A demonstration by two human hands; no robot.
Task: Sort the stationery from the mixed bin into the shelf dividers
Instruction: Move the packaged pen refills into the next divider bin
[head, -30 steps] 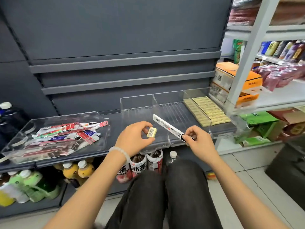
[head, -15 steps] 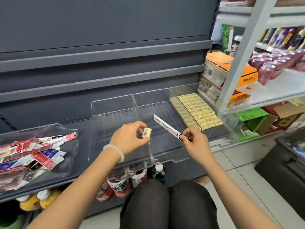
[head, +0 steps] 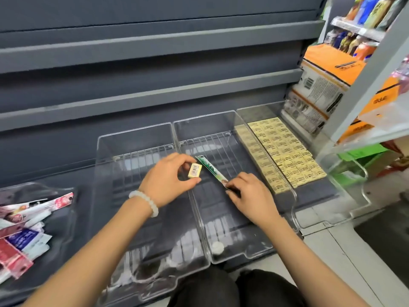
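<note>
My left hand [head: 168,178] pinches a small yellow eraser [head: 194,171] with a barcode label, above the wall between the left clear divider tray [head: 104,165] and the middle clear divider tray [head: 230,122]. My right hand [head: 250,196] grips the near end of a long, thin green-and-white packet [head: 211,170], which slants up and left over the middle tray. The right clear divider tray [head: 294,197] is filled with rows of yellow erasers [head: 281,151]. The mixed bin [head: 66,218] at the left edge holds several red, white and blue packets [head: 24,227].
Grey shelf rails run across the back wall. Orange and white boxes [head: 327,85] stand at the right behind a white shelf post [head: 363,80]. Bottle caps [head: 217,247] show through the tray floors from the shelf below. My dark-trousered knees [head: 221,289] are under the shelf edge.
Both hands have moved forward and lower over the divider trays. The packet in my right hand now shows a green face. The view has swung right, so the mixed bin sits at the left edge.
</note>
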